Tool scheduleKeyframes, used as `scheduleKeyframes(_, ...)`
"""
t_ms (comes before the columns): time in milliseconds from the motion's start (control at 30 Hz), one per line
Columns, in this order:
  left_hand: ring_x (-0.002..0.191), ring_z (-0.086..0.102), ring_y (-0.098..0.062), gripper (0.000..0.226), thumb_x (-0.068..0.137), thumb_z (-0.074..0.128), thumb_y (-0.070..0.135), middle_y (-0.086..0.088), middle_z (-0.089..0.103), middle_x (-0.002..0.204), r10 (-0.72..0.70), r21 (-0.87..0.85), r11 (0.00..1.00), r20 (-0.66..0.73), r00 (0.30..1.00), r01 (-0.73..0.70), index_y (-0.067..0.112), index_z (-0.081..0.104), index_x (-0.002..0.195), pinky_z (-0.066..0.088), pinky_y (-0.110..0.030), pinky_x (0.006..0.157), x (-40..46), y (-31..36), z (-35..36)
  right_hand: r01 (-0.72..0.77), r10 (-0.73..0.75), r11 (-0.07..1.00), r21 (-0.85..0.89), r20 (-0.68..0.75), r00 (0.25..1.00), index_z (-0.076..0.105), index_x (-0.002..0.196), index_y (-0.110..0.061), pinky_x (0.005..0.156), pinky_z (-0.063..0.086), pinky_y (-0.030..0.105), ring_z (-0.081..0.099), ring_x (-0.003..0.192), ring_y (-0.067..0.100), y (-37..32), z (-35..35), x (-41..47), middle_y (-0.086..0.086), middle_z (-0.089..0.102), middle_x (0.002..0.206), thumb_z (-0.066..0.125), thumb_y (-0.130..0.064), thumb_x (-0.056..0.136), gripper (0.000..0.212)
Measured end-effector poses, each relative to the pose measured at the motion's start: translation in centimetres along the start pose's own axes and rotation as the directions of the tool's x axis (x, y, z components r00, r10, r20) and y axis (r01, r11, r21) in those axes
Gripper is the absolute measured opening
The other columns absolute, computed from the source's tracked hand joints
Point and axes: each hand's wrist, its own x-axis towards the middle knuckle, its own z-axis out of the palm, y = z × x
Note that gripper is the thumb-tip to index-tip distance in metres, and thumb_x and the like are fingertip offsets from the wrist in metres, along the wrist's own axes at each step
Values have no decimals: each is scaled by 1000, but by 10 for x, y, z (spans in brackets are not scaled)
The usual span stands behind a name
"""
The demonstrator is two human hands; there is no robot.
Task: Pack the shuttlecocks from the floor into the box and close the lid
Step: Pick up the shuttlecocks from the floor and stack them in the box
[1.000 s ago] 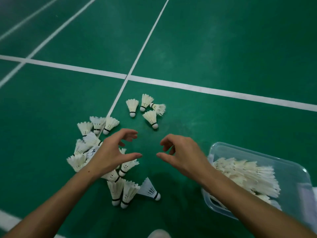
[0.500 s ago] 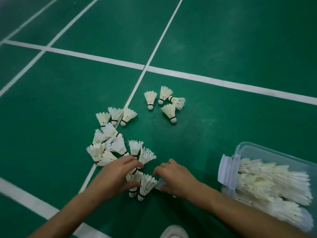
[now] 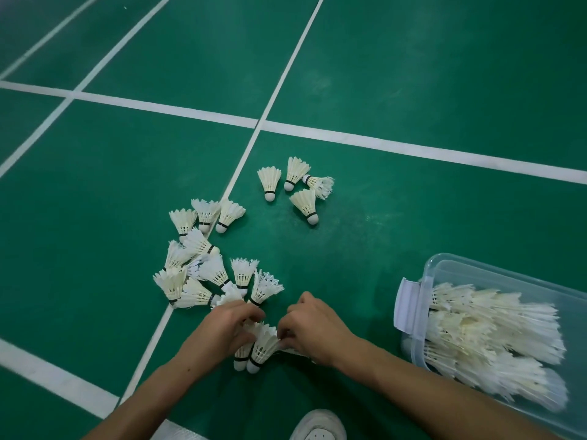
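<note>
Head view: two shuttlecocks (image 3: 259, 346) between left-hand fingers (image 3: 244, 315) and right-hand fingers (image 3: 290, 325).

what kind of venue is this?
Most likely an indoor badminton court: green floor with white lines, feather shuttlecocks scattered on it, more filling a clear box.

We count four shuttlecocks (image 3: 293, 185) in the far cluster, three (image 3: 208, 215) in a row below it, two hands (image 3: 227, 328), one clear box (image 3: 451, 265), one white shoe (image 3: 317, 428), box contents too dense for us to count
</note>
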Motion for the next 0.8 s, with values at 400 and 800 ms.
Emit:
scheduleKeyframes(400,71,56,-6,21,84,83,32,15,58,108,134,-265,953,-74,988,-149,39,80,104,45,-13,63,47,83,-84,-36,28,998,-46,-165,986,76,113,-37,77,46,34,47,103,16,26,-124,-45,-14,68,103,67,-55,94,26)
scheduleKeyframes(800,77,67,-17,19,82,77,39,15,74,106,423,-221,873,-102,901,-435,21,80,89,56,-33,67,124,181,-100,-108,127,992,68,-425,896,80,110,-33,78,56,39,59,84,10,90,-189,-130,-13,66,88,81,-39,88,23)
